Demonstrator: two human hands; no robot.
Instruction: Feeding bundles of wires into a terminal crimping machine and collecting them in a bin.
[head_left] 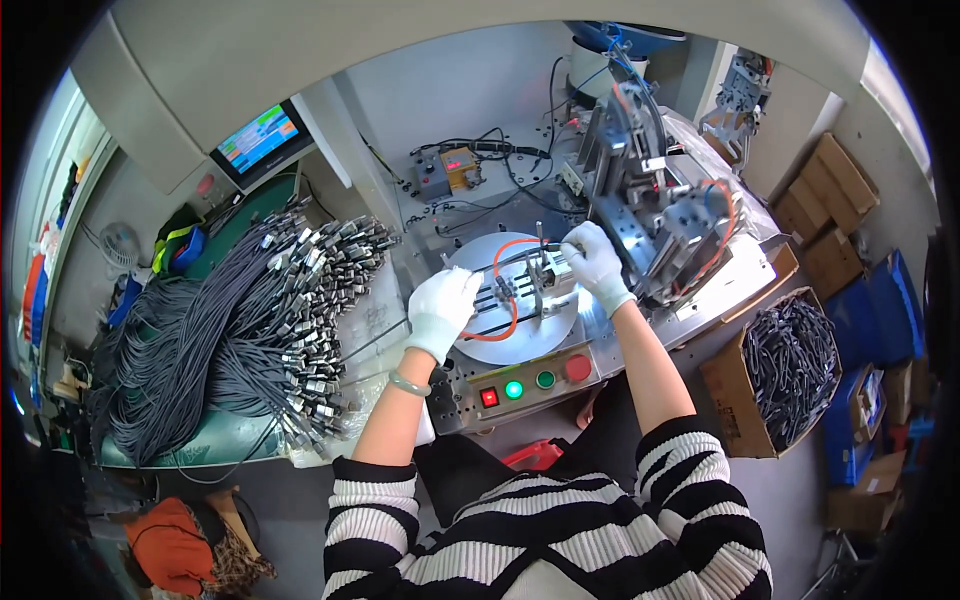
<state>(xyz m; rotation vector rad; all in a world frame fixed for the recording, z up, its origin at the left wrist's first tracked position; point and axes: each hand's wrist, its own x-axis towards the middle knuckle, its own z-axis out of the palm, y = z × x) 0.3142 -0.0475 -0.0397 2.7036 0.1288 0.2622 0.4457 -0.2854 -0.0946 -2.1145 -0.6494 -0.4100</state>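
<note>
My left hand (445,305), in a white glove, is closed with curled fingers at the left side of a round metal plate (545,327). A thin grey cable (376,341) runs into it from the left. My right hand (598,262), also gloved, has its fingers drawn together beside a small metal clamp fixture (553,275) on the plate's right half. What lies between those fingertips is hidden. An orange air hose (516,318) loops over the plate between my hands.
Bundled grey cables with metal connectors (325,300) cover the bench at left. A machine head (640,215) stands close to my right hand. Push buttons (514,390) line the bench's front edge. A cardboard box (735,400) of black parts (788,365) is at right. A screen (262,140) is upper left.
</note>
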